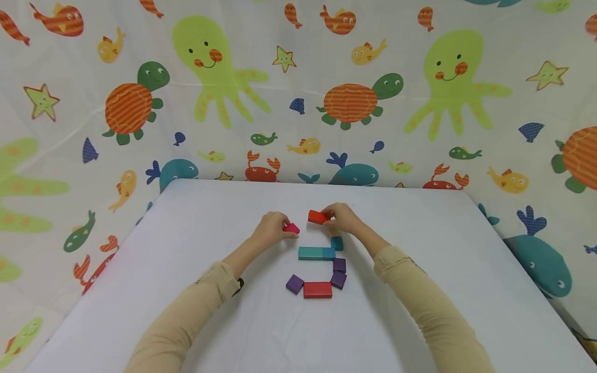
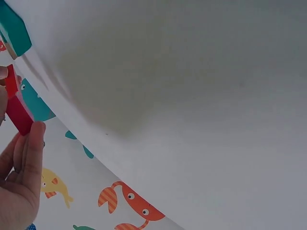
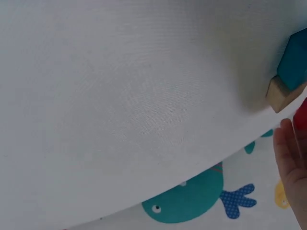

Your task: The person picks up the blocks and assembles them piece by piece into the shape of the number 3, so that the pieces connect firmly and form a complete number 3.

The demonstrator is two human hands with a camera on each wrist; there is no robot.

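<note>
My left hand [image 1: 271, 228] pinches a small pinkish-red block [image 1: 292, 228] over the white table, left of the others. My right hand [image 1: 344, 216] grips an orange-red rectangular block [image 1: 317, 217] by its right end, at the far end of the row. Below the right hand, a bare wood block [image 1: 333, 228] meets a dark teal block [image 1: 337, 243]. A teal block [image 1: 310, 253] and a blue block [image 1: 328, 253] lie end to end. Purple blocks [image 1: 339, 265] curve down to a red block [image 1: 317, 290], with another purple block [image 1: 295, 284] at its left.
The white table [image 1: 224, 207] spreads around the blocks. Behind it hangs a cloth [image 1: 298, 140] printed with sea animals. A dark band [image 1: 238, 286] shows at the left wrist, by the beige sleeve [image 1: 186, 311].
</note>
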